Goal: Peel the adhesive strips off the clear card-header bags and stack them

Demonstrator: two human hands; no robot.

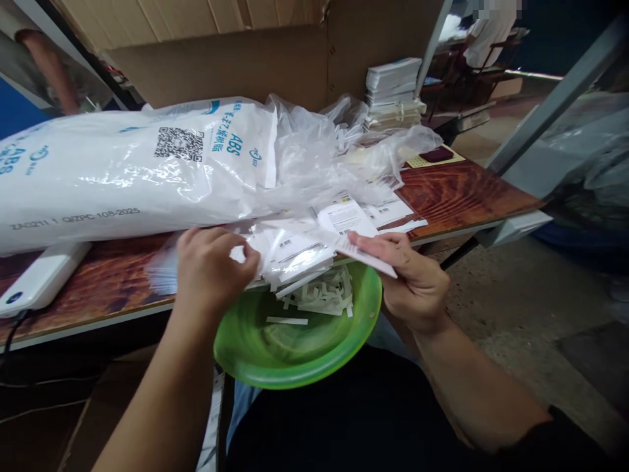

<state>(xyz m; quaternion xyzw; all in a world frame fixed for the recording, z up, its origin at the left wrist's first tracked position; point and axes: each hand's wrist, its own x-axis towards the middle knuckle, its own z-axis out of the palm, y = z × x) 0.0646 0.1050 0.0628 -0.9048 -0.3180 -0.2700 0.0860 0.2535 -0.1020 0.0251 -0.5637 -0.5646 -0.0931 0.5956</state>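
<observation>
Because the big white sack (pixel 113 170) and crumpled clear plastic (pixel 324 144) fill most of the bench (pixel 457 196), the green bowl (pixel 295 354) sits on the person's lap just under the bench edge, seemingly so peeled paper strips (pixel 324 295) drop straight in. The loose pile of label packets (pixel 295 252) overhangs that edge within easy reach. The left hand (pixel 209 272) curls closed, pinching a packet in the pile, while the right hand (pixel 413 282) pinches a flat white label sheet (pixel 354 239) between thumb and fingers.

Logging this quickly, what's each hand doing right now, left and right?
Left hand: closed, pinching the clear packets at the table edge.
Right hand: closed on a white label sheet above the green bowl.
</observation>
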